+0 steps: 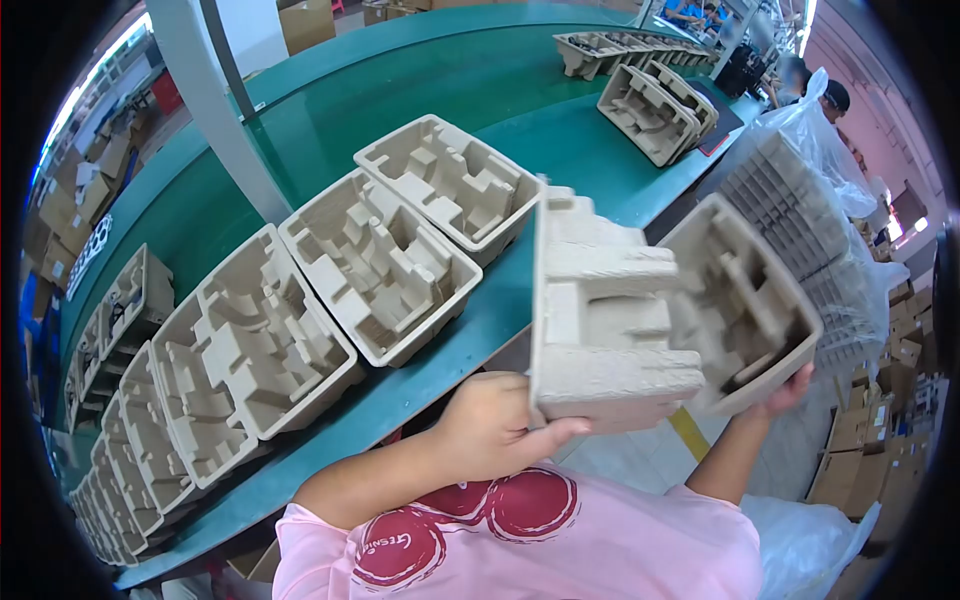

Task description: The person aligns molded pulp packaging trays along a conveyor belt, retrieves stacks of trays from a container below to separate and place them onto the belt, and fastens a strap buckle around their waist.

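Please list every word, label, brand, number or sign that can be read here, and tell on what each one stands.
"GESNI", last letters unclear: on the pink shirt, in its dark red print.
Cardboard boxes at right: any print is too small to read.
Left-hand tray and right-hand tray: no text visible.

A long green bench [508,300] curves in front of me, with a pale grey post [225,120] to the left. On my right, a yellow line [690,432] marks the light floor [795,455] near stacked cardboard boxes [885,430]. Beyond are a pinkish wall [890,115] and bright strip lights [807,28].
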`<state>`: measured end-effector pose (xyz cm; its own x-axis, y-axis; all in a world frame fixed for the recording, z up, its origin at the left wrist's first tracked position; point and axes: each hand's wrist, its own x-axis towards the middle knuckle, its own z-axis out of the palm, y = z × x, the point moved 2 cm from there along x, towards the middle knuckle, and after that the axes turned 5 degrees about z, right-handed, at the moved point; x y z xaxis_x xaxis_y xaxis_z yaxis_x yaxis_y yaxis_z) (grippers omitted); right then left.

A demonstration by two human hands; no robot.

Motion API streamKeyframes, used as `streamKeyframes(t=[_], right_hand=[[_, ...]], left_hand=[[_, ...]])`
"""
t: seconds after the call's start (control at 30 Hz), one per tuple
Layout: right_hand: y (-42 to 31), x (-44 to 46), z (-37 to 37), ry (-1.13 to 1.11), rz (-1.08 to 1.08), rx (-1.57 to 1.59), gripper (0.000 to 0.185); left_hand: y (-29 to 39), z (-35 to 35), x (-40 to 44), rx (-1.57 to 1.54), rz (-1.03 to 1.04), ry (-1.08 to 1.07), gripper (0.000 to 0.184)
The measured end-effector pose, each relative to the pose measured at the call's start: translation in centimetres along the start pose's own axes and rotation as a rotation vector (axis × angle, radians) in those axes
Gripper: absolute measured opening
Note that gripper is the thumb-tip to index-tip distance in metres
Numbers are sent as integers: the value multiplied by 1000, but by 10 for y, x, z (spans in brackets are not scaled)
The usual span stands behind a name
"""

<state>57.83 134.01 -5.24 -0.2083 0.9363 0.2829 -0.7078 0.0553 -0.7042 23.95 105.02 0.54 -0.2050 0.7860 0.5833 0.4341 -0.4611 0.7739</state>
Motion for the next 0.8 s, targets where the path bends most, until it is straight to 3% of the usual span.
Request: streamKeyframes(t=[0.03,0.1,0.2,0.23,0.27,0.33,0.43,0.63,0.77,0.8], right_hand=[[4,3,0,1,-8,-2,57],[14,18,15,-252,74,248,50],[73,39,21,-227,194,414,41],[98,44,29,-278,242,433,39],[126,46,36,-162,297,429,38],[185,49,38,-94,393,352,43],[239,65,24,-279,609,274,41],[240,76,60,-54,533,-17,40],[220,89,58,-369,28,-1544,41],[195,86,83,-300,192,-1646,40]], left_hand=[[6,-7,-1,-4,7,-3,16],[19,-22,2,201,180,-69,12],[27,-36,-7,299,224,-233,9],[32,-39,-8,371,219,-413,10],[34,-39,-10,449,210,-589,11],[36,-38,-15,471,220,-645,11],[34,-41,-20,536,197,-748,13],[37,-48,-15,617,109,-805,23],[28,-44,-12,654,138,-835,24],[27,-43,-13,652,135,-834,24]])
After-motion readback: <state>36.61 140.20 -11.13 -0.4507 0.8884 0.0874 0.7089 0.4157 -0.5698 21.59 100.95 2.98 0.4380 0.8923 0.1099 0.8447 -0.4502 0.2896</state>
